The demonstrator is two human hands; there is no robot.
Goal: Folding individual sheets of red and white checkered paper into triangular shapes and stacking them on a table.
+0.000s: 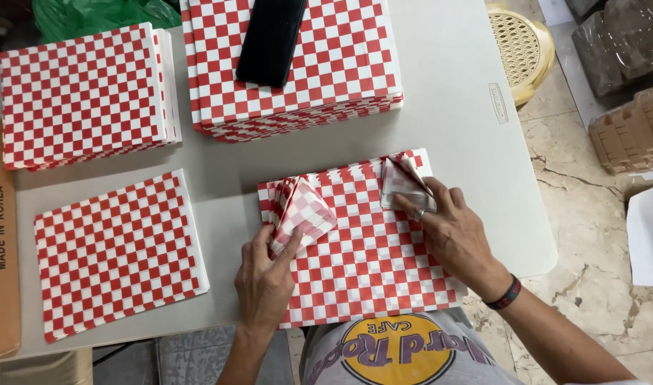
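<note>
A red-and-white checkered paper sheet stack [369,264] lay at 6 o'clock on the grey bench [454,93]. Both top corners were already folded in, the left hand [266,278] pinching the left fold [301,209], the right hand [451,228] pressing the right fold [403,182]. Lower folds looked undone; unfolded stacks sat at 9 to 12 o'clock.

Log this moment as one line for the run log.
left hand: pressing folded left corner | right hand: pressing folded right corner | checkered paper stack flat on table
</note>
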